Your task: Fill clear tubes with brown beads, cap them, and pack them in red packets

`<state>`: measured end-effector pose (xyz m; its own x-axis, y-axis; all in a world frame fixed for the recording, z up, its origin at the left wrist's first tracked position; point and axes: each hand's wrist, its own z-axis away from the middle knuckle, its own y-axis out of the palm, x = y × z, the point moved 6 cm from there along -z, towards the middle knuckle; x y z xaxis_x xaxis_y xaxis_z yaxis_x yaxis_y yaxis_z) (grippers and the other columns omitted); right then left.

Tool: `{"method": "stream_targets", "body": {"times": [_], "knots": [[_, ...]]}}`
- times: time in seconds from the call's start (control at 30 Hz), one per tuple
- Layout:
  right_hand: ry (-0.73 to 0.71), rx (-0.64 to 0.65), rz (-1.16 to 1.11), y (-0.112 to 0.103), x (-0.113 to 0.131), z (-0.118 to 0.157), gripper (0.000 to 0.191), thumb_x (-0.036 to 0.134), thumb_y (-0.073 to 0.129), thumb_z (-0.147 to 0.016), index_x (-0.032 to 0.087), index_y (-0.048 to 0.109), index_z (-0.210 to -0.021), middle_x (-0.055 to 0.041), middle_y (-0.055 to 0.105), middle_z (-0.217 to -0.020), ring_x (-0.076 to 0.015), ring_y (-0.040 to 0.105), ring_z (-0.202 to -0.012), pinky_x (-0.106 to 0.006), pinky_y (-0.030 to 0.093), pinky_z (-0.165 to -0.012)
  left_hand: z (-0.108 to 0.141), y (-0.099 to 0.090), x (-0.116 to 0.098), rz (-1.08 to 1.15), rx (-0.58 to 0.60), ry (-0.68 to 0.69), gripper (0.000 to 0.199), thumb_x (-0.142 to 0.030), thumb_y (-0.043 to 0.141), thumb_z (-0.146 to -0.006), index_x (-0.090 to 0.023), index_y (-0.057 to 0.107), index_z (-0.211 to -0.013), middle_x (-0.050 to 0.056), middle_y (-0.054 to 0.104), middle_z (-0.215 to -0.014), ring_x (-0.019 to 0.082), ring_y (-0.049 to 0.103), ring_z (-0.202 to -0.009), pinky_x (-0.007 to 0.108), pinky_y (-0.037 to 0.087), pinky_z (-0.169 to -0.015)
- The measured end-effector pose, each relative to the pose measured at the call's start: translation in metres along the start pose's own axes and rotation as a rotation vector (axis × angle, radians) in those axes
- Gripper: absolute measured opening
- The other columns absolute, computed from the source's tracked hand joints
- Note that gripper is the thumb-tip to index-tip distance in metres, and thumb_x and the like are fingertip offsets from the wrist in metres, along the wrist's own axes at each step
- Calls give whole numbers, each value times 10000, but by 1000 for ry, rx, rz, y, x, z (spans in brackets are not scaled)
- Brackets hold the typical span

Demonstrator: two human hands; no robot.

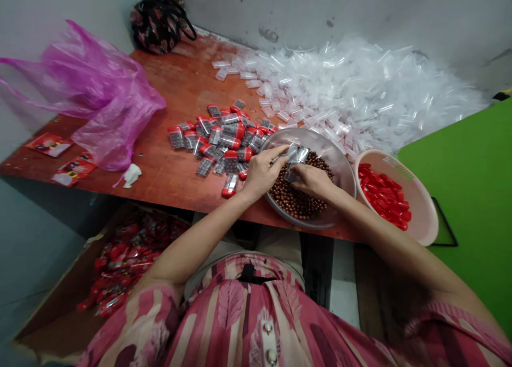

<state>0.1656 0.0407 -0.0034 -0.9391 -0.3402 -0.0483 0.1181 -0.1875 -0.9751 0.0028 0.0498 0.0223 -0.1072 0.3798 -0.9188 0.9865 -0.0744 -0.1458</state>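
Left hand (262, 172): half closed over the bowl, fingertips touching small clear plastic tubes (296, 156); could not tell how firm the hold was.
Right hand (314, 181): curled, holding those tubes above the beads.
Centre: glass bowl (310, 138) on the table (168, 191), filled with brown beads (298, 193).
Right of bowl: pink plastic basin (416, 196) of red caps (384, 193), on a green board (472, 169).
Left of bowl: red-capped filled tubes (216, 143).
Far right: heap of loose clear tubes (340, 89).
Far left: magenta plastic bag (104, 100), red printed packets (50, 144).
Near left, below table: cardboard box (60, 324) of red packets (128, 260).
Writing: packet print too small to read.
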Motion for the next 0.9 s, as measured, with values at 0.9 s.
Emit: {"method": "stream_targets", "body": {"times": [0.9], "knots": [[-15, -226, -1464, -33, -15, 41, 420, 269, 807, -660, 229, 644, -1045, -17, 705, -999, -181, 662, -925, -342, 524, -866, 7, 39, -9, 183, 393, -76, 398, -179, 607, -783, -157, 666, -1176, 72, 698, -1171, 239, 641, -1089, 355, 464, -992]]}}
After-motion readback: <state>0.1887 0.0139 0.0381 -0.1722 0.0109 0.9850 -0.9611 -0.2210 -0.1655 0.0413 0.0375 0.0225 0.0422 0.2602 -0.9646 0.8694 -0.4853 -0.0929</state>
